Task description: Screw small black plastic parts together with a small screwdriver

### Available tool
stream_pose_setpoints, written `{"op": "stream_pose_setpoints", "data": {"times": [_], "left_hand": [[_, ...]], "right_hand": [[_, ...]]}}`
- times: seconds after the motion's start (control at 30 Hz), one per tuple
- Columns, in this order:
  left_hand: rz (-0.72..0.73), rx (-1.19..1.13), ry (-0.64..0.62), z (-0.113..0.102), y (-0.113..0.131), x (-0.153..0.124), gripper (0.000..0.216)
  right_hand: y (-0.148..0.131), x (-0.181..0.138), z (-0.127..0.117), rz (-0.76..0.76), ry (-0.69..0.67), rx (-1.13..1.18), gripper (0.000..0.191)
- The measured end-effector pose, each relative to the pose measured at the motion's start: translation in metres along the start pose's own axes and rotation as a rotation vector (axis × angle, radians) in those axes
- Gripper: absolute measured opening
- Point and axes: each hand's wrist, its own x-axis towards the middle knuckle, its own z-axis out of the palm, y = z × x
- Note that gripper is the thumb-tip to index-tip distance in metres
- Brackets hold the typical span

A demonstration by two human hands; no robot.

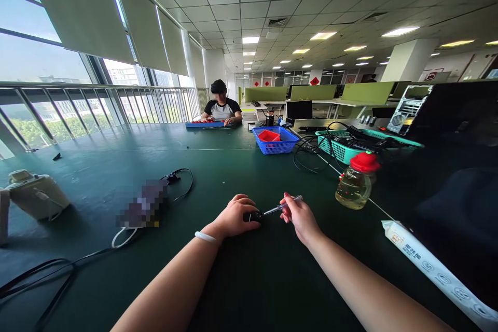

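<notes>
My left hand (237, 216) rests on the dark green table, its fingers and thumb closed round a small black part (253, 216). What kind of part it is I cannot make out, as the hand covers much of it. My right hand (299, 215) grips a screwdriver (280, 208) by its clear handle. The metal shaft points left, and its tip meets or nearly meets the right end of the black part.
To the right stand a red-lidded bottle (354, 187) and a long white packet (436, 267). Farther back are a blue basket (275, 148), a green basket (338, 151) of cables and a seated person (222, 106). A beige bag (37, 194) and black cable (58, 264) lie left.
</notes>
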Motion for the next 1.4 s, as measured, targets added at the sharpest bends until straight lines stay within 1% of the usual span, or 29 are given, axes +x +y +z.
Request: {"op": "stream_pose_setpoints", "data": {"times": [0.13, 0.27, 0.37, 0.47, 0.77, 1.03, 1.23, 1.4], "left_hand": [[-0.004, 0.010, 0.003, 0.0011, -0.0008, 0.0008, 0.038], [0.002, 0.012, 0.019, 0.0023, -0.0019, 0.0018, 0.037], [0.013, 0.018, 0.019, 0.0020, -0.0017, 0.0021, 0.036], [0.011, 0.021, 0.014, 0.0015, -0.0012, 0.0022, 0.037], [0.007, 0.031, 0.010, 0.0019, -0.0016, 0.0031, 0.036], [0.000, 0.044, 0.015, 0.0034, -0.0028, 0.0031, 0.036], [-0.020, 0.033, 0.025, 0.0038, -0.0043, 0.0037, 0.037], [-0.014, 0.030, 0.044, 0.0036, -0.0042, 0.0032, 0.035]], "right_hand": [[0.0018, 0.0017, -0.0005, 0.032, 0.033, 0.026, 0.058], [0.0008, 0.0015, -0.0001, -0.022, 0.056, 0.006, 0.056], [-0.0023, -0.0002, 0.0013, -0.047, 0.037, -0.028, 0.057], [-0.0045, -0.0017, 0.0025, -0.031, 0.021, -0.020, 0.059], [-0.0006, 0.0011, -0.0003, 0.019, 0.092, 0.057, 0.057], [-0.0006, 0.0033, -0.0028, -0.021, 0.145, 0.017, 0.057], [0.0016, 0.0008, -0.0011, -0.044, 0.106, -0.024, 0.054], [0.0003, 0.0011, -0.0022, -0.075, 0.141, -0.012, 0.050]]}}
